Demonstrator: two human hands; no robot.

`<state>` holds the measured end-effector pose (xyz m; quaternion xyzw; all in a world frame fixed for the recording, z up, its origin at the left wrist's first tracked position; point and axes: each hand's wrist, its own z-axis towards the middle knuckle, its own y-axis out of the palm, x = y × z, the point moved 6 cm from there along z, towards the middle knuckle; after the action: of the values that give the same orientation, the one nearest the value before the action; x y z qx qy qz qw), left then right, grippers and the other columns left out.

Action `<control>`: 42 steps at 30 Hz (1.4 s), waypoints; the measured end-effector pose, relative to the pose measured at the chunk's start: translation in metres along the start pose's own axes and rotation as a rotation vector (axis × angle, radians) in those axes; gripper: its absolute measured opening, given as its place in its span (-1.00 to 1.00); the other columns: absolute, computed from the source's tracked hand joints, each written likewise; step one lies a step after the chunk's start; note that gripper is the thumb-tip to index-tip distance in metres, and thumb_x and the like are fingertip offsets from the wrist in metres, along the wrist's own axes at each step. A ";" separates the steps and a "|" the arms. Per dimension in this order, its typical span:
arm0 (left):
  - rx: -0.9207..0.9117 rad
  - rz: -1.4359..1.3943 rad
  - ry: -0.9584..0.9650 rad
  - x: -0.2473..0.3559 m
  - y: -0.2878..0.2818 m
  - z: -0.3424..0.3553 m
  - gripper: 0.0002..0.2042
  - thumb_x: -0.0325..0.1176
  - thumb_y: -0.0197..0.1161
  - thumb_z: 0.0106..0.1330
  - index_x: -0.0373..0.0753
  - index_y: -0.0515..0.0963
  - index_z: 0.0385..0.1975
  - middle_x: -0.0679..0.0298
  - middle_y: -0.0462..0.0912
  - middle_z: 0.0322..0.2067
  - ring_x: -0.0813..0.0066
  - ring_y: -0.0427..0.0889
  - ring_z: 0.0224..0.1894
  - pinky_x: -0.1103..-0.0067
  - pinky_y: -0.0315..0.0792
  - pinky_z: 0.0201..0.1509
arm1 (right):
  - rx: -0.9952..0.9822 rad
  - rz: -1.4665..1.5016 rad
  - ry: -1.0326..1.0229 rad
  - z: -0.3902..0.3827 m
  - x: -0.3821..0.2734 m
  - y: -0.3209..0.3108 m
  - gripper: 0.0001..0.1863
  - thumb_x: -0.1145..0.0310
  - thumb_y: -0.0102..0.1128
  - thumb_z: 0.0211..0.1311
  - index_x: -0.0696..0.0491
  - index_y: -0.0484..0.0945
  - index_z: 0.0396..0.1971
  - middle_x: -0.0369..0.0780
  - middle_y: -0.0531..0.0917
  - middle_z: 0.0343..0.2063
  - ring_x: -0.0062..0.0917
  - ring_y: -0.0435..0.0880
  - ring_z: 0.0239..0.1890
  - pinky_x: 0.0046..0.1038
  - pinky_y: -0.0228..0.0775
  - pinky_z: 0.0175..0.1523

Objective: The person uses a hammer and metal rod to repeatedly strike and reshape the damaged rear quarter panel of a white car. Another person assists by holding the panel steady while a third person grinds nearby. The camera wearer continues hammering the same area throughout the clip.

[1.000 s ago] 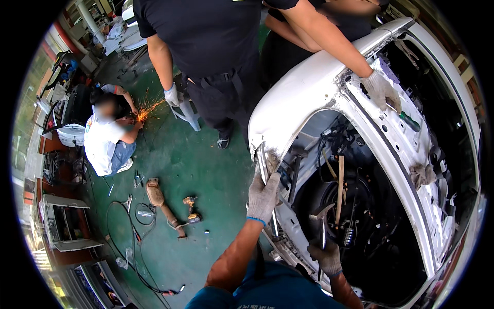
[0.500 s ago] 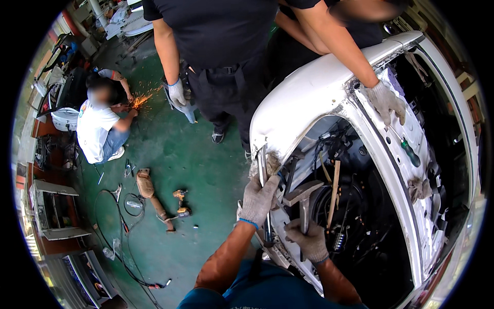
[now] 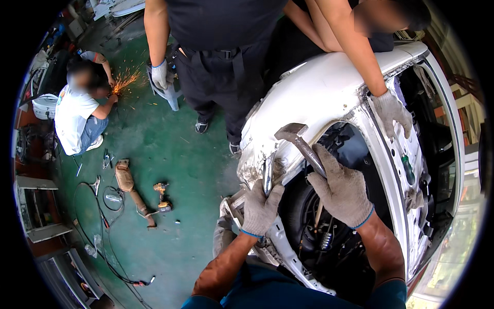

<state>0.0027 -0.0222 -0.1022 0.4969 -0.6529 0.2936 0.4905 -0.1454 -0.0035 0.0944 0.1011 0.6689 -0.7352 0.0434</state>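
Note:
My gloved left hand [image 3: 260, 208] is wrapped round a shiny metal bar [image 3: 268, 170] that stands against the rough, scraped lower corner of a white car body [image 3: 303, 92]. Raised above and to the right of it, my gloved right hand [image 3: 338, 193] grips a hammer [image 3: 310, 153] by its metal shaft, the head up over the white panel near the bar's top. Below my hands the dark interior of the open body [image 3: 350, 247] holds cables, a coiled spring and a thin wooden stick.
A co-worker [image 3: 216, 36] stands opposite, gloved hand on the panel beside a green screwdriver [image 3: 408, 170]. Another person [image 3: 324, 26] leans over the body. A crouching worker [image 3: 77, 123] throws sparks at left. A drill [image 3: 163, 198], cables and a brownish metal part [image 3: 126, 177] lie on the green floor.
My right hand has risen from low in the car opening, lifting the hammer up beside the bar. My left hand stays on the bar; the view has shifted slightly.

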 end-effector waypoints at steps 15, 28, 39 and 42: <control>-0.001 0.011 0.020 -0.005 0.006 -0.002 -0.58 -0.03 0.39 0.41 -0.32 0.47 -0.35 0.14 0.47 -0.64 0.33 0.48 -0.56 0.32 0.44 -0.39 | -0.186 -0.068 -0.009 0.013 -0.006 0.005 -0.35 0.31 0.35 0.33 0.15 0.40 0.39 0.06 0.76 -0.17 -0.06 0.80 -0.31 -0.24 0.66 -0.24; -0.057 -0.208 -0.153 0.000 0.015 -0.010 -0.73 -0.21 0.37 0.46 -0.25 0.47 -0.18 0.42 0.47 -0.57 0.67 0.48 -0.62 0.59 0.40 -0.58 | -0.078 -0.026 -0.044 0.011 -0.003 0.003 -0.35 0.18 0.30 0.40 0.14 0.40 0.39 -0.04 0.75 -0.25 -0.19 0.75 -0.49 -0.29 0.60 -0.39; -0.059 -0.219 -0.136 -0.008 0.019 -0.008 -0.75 -0.24 0.38 0.46 -0.24 0.46 -0.19 0.41 0.47 -0.57 0.67 0.48 -0.64 0.61 0.40 -0.60 | -0.048 -0.048 -0.131 0.014 -0.007 0.003 -0.31 0.24 0.37 0.35 0.16 0.38 0.41 -0.01 0.76 -0.27 -0.27 0.73 -0.56 -0.35 0.56 -0.47; -0.045 -0.152 -0.105 -0.006 0.017 -0.007 -0.74 -0.24 0.38 0.46 -0.25 0.46 -0.18 0.40 0.49 -0.56 0.67 0.48 -0.65 0.62 0.41 -0.60 | 0.045 0.061 -0.136 0.015 -0.009 -0.007 -0.30 0.25 0.39 0.33 0.17 0.38 0.41 -0.01 0.76 -0.27 -0.27 0.73 -0.57 -0.37 0.54 -0.47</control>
<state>-0.0108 -0.0086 -0.1038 0.5489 -0.6445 0.2142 0.4873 -0.1397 -0.0181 0.1038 0.0721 0.6443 -0.7535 0.1090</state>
